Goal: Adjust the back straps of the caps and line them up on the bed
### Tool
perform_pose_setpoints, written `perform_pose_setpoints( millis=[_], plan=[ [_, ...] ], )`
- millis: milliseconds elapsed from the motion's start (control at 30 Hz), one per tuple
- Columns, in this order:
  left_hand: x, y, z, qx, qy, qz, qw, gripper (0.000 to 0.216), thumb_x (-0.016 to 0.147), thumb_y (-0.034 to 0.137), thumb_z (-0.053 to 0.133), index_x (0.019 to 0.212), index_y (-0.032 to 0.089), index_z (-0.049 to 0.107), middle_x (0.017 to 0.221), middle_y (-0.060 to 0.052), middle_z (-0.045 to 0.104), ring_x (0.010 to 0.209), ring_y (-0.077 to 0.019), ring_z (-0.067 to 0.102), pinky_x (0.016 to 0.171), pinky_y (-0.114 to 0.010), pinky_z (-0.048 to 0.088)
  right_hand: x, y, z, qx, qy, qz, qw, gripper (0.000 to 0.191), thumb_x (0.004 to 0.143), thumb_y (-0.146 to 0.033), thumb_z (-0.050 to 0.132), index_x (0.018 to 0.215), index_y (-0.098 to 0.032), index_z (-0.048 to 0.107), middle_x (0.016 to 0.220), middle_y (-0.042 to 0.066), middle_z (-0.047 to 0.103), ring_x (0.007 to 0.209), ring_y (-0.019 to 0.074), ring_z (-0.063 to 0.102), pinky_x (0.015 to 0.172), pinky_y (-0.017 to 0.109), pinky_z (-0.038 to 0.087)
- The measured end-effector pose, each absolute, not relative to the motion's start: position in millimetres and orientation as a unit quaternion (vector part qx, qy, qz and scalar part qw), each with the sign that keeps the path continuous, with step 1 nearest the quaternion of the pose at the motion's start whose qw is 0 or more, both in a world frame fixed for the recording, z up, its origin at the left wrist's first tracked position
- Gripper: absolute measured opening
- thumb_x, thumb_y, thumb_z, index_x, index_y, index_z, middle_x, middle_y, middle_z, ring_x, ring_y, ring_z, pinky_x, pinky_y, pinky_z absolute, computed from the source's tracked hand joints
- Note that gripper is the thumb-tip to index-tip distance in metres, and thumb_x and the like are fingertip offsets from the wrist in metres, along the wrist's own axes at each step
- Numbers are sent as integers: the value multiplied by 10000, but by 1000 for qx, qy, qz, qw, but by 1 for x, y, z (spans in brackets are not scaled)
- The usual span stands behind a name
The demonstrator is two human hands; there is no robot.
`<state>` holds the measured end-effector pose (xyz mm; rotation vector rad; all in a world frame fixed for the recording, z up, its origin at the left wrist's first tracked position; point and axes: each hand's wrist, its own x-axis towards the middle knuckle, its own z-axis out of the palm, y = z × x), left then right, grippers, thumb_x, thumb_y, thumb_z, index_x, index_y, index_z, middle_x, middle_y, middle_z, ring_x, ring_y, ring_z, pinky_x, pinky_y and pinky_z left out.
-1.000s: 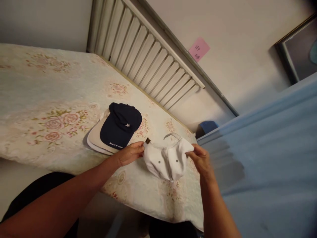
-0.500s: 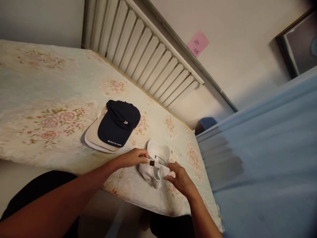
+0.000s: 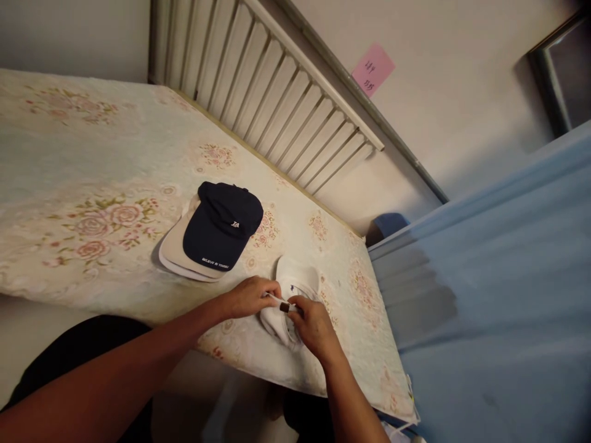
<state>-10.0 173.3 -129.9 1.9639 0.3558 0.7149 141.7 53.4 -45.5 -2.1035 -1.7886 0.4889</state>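
A white cap [image 3: 295, 280] lies near the front edge of a bed covered in a pale floral sheet [image 3: 92, 172]. My left hand [image 3: 252, 296] pinches the cap's back strap at its dark buckle [image 3: 284, 306]. My right hand [image 3: 314, 325] is closed on the same strap from the right side and covers much of the cap's crown. To the upper left, a navy cap [image 3: 224, 226] with white lettering rests on top of a beige cap [image 3: 173, 249] and a white brim below it.
A slatted white headboard [image 3: 277, 92] runs along the far side of the bed. A pink sticky note [image 3: 373, 69] is on the wall. A light blue cloth [image 3: 489, 295] fills the right side. A small blue object [image 3: 386, 224] sits beyond the bed's far corner.
The white cap was held up and spread between both hands; it has come down onto the sheet. My right hand moved left to meet my left hand at the strap buckle.
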Motion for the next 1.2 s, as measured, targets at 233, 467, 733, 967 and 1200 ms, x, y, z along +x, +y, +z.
perform_pose_setpoints(
  millis=[233,467,733,967,1200],
  plan=[
    [-12,167,-130,802,104,278,518,308,726,124,523,972,233,673,898,7,704,813,-164,620,740,-232,408,154,53,-55,-760,-536,244,273,72,729,-184,525,689,-214,577,569,-26,609,550,143,552,553,251,387],
    [-4,166,-131,777,94,277,558,122,736,209,579,823,181,659,823,-8,650,766,-154,571,695,-234,397,150,53,-49,-693,-473,386,384,62,734,-246,585,742,-197,548,630,-6,656,561,137,569,544,242,392],
    [0,160,-130,769,125,286,557,93,744,261,590,742,169,608,716,20,590,696,-132,515,639,-228,368,134,59,-52,-755,-495,321,286,187,727,-298,619,586,-183,579,501,-38,553,479,98,445,479,229,311],
    [0,152,-132,790,156,332,492,199,686,221,659,878,205,608,861,1,646,823,-178,578,743,-268,406,140,62,-63,-723,-415,411,368,224,677,-349,642,567,-174,557,476,-24,577,420,80,396,467,229,270],
    [2,145,-134,814,166,352,432,100,732,185,613,827,207,593,821,-3,637,796,-173,582,738,-271,407,137,63,-69,-683,-386,461,415,236,642,-364,676,556,-173,568,489,-9,600,479,112,496,538,241,349]
  ],
)
